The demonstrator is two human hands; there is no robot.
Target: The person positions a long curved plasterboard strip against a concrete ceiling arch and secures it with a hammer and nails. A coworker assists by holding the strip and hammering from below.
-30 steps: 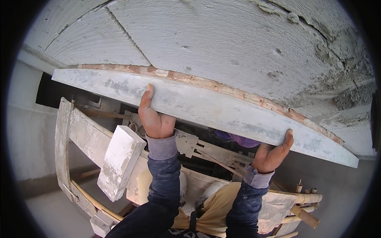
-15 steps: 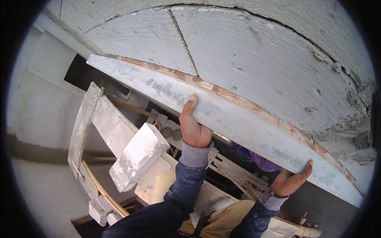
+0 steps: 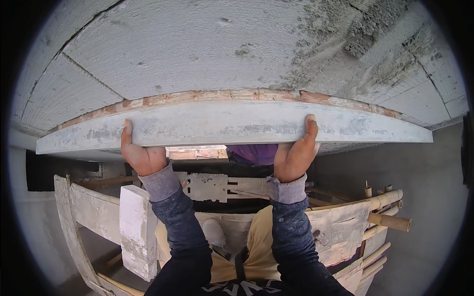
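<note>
A long, pale grey straightedge point(image 3: 222, 121) with worn grey smears spans the view nearly level, close to the pale block wall point(image 3: 187, 54). Along its upper edge shows a reddish-brown strip point(image 3: 207, 95). My left hand point(image 3: 143, 155) grips the lower edge left of the middle, its thumb up on the face. Farther right, my right hand point(image 3: 295, 155) holds the same edge in the same way. The other fingers of both hands are hidden behind or under the straightedge. Something purple, like cloth point(image 3: 254, 152), shows below it, beside my right hand.
A white block point(image 3: 137, 232) stands on the scaffold boards point(image 3: 96, 209) at the left. Bamboo poles point(image 3: 390, 222) stick out at the right. Below the straightedge lie more planks point(image 3: 208, 186) over dark gaps. Rough grey mortar point(image 3: 375, 29) marks the wall's upper right.
The straightedge slanted down to the right before and now lies nearly level in view. The whole view has turned, with wall and scaffold shifting too. Both hands keep their hold.
</note>
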